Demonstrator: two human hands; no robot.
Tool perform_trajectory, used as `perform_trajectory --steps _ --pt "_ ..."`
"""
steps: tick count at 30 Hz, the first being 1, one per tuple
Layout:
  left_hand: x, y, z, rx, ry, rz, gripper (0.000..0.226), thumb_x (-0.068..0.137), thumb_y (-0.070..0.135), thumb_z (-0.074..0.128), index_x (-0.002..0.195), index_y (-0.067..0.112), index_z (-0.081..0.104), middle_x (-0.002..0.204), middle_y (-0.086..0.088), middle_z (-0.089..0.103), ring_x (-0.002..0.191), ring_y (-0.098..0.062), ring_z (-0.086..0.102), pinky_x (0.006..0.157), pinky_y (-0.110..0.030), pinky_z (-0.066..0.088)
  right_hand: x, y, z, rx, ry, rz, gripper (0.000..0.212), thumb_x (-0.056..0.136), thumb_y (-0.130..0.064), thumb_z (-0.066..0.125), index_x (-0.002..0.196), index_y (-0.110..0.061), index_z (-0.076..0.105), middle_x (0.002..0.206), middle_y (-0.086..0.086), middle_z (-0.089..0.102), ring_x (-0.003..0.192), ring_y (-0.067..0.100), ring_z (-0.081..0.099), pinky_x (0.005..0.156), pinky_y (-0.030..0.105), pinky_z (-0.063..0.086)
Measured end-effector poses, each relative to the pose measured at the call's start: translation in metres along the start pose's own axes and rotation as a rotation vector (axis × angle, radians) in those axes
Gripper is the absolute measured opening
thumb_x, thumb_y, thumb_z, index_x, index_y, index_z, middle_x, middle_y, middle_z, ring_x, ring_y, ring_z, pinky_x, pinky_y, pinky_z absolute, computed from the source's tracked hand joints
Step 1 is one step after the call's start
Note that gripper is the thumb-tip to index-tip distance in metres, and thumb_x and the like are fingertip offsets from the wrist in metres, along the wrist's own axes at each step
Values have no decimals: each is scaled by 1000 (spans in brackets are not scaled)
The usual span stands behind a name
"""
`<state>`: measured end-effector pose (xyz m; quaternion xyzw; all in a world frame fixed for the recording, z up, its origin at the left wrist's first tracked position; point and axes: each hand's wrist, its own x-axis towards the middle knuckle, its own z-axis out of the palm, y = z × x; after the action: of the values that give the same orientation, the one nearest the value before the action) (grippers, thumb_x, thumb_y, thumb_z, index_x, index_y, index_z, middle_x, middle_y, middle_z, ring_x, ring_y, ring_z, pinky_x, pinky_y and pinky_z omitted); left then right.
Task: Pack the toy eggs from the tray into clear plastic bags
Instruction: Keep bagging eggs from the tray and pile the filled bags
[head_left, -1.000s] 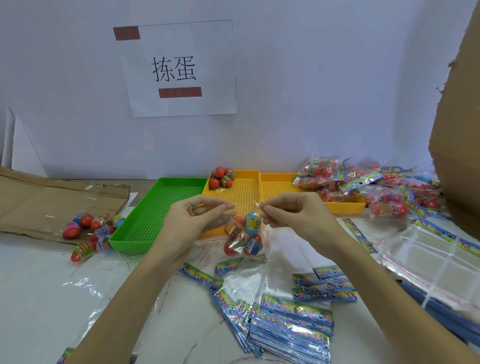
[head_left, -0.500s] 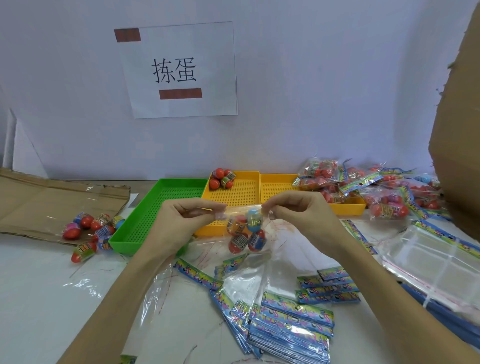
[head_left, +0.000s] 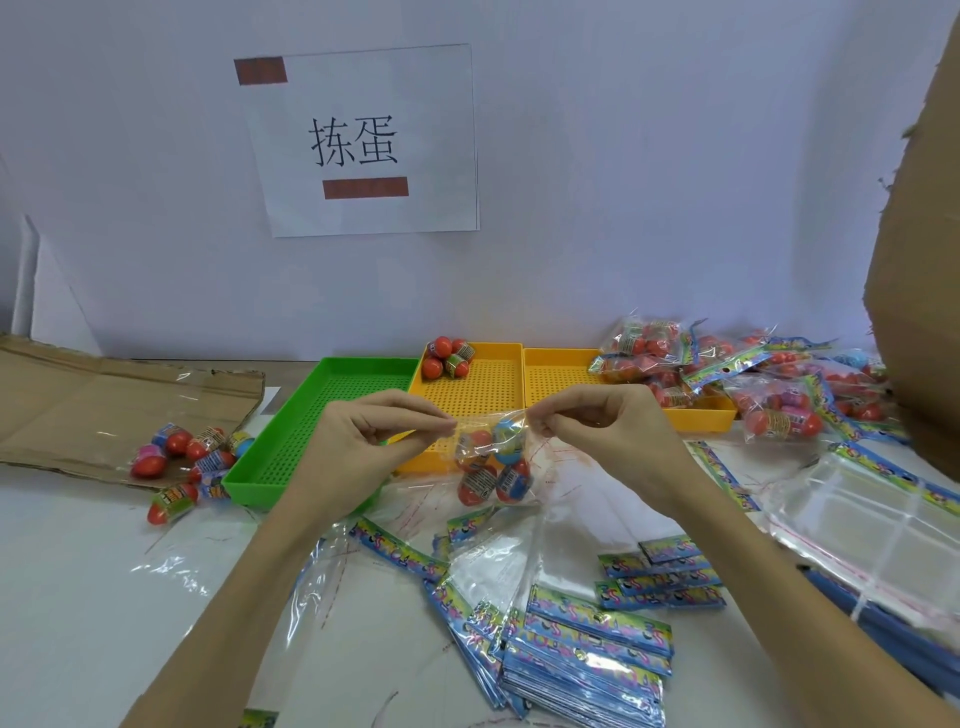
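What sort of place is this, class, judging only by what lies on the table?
Probably a small hand-packing workstation. Sorting trays line the back, a pile of filled bags sits at right, and a stack of empty printed bags waits in front, while both hands pinch a bag of toy eggs.

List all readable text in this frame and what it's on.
"拣蛋": large black characters on the white paper sheet taped to the wall.
Brown bars above and below the characters on that sheet: blocks with no legible text.
Printed bands on the toy eggs in the held bag: too small and blurred to read.
Colourful header cards on the empty bags: print is there, unreadable.
Packed bags at right: labels unreadable.
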<state>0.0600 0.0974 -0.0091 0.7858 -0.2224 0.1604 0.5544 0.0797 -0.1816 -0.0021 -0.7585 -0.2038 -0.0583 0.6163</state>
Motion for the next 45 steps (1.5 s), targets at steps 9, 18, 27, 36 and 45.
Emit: perform_trajectory --steps 9,18,27,36,45 --pt "-1 1 4 10 25 -45 8 87 13 81 94 13 86 100 2 78 100 -14 73 83 -19 56 0 -1 3 -16 20 38 30 95 9 59 98 -9 82 93 2 80 92 16 76 82 20 59" --pt "-1 -3 13 44 96 18 20 80 15 85 98 8 82 103 0 76 97 -17 74 90 -24 58 0 4 18 31 -8 47 12 89 -1 76 97 -9 72 93 6 76 87 17 74 84 28 59" --pt "0 5 13 -4 -62 -91 31 93 10 79 121 20 74 122 -1 65 97 -13 67 94 -26 54 -3 -5 19 95 -65 84 23 92 2 72 108 -9 60 100 11 70 96 21 69 94 33 57" --pt "-1 21 33 -105 29 -254 18 82 41 83 88 24 82 82 -9 78 74 -27 74 64 -32 60 -7 -17 38 101 -85 13 30 91 -8 78 118 -15 65 106 6 74 101 16 72 92 29 58" --pt "1 22 30 -392 273 -417 21 84 31 83 96 14 82 97 -10 78 77 -18 72 60 -35 62 -4 -10 33 64 18 165 14 95 -27 73 95 -14 80 90 4 79 92 24 74 82 35 62"
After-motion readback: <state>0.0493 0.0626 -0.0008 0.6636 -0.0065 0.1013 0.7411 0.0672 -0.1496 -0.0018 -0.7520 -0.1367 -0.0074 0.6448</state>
